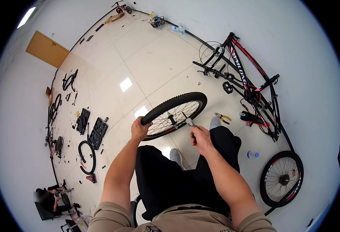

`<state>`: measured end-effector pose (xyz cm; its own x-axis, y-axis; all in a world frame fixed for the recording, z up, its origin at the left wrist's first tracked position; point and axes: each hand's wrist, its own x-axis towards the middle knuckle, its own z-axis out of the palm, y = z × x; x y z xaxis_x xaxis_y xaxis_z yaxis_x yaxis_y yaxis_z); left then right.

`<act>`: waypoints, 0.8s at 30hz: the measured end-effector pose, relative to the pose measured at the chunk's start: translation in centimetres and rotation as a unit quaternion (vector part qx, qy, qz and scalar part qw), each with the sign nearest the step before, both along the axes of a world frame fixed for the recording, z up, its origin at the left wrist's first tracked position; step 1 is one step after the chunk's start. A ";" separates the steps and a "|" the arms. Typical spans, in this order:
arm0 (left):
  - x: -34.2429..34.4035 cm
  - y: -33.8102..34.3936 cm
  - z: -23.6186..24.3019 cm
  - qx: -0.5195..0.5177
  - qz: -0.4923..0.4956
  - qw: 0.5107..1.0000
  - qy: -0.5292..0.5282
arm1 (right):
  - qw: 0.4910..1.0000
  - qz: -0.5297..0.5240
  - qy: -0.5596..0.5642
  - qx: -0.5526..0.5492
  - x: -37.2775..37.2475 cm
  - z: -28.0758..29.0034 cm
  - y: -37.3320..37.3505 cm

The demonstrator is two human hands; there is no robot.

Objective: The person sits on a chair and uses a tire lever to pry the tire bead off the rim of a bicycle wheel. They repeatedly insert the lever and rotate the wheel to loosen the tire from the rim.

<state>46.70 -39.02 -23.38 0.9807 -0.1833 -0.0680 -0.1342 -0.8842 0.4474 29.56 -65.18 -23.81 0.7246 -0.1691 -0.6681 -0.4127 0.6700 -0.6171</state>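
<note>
I grip the tyre of a bicycle wheel with my left hand, fingers wrapped over its left edge; the wheel is tilted above my lap. My right hand is closed on a grey cylindrical tool, whose head is at the wheel's rim near a short dark stem. Whether the tool touches the stem I cannot tell. Yellow-handled pliers lie on the floor just right of the wheel, near my shoe.
A bicycle frame leans along the right wall, with another wheel and a bottle nearer me. Open toolcases, a loose tyre and scattered parts lie left. A person sits at lower left holding parts.
</note>
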 end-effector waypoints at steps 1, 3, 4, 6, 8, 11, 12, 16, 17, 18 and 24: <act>0.7 -0.1 0.2 -0.014 -0.013 1.000 -0.009 | 1.000 0.001 0.002 0.000 0.0 0.2 0.0; 1.5 -1.4 1.2 -0.025 -0.019 0.999 -0.020 | 1.000 0.002 -0.001 0.003 0.0 0.4 -0.1; 2.1 -1.6 1.2 -0.026 -0.035 0.999 -0.034 | 1.000 0.003 -0.002 0.005 0.0 0.5 -0.2; 2.7 -2.8 2.5 0.004 -0.046 0.999 -0.026 | 1.000 0.000 -0.007 0.008 0.1 0.3 -0.2; 3.1 -3.4 2.8 0.013 -0.060 0.998 -0.031 | 1.000 -0.003 -0.009 0.013 0.3 0.1 -0.1; 3.4 -3.9 2.6 0.008 -0.090 0.995 -0.045 | 1.000 -0.007 -0.005 0.022 0.6 0.0 0.2; 3.2 -4.4 2.9 0.000 -0.100 0.994 -0.047 | 1.000 -0.009 -0.001 0.023 0.6 0.0 0.2; 3.4 -3.7 2.4 -0.026 -0.151 0.983 -0.100 | 0.999 -0.008 0.001 0.037 0.9 0.8 0.3; 3.5 -4.0 2.5 -0.026 -0.160 0.981 -0.106 | 0.999 -0.010 0.004 0.035 0.8 0.8 0.1; 3.2 -4.1 2.5 0.014 -0.157 0.978 -0.137 | 0.999 -0.013 0.007 0.033 0.8 0.7 0.0; 2.9 -3.3 0.8 0.025 -0.093 0.980 -0.172 | 0.999 0.007 0.012 0.029 0.8 0.6 0.0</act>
<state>49.62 -42.33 -22.63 0.8970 -0.3657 0.2482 -0.4306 -0.8496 0.3045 30.36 -65.14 -23.20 0.7104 -0.1205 -0.6935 -0.4358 0.6983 -0.5678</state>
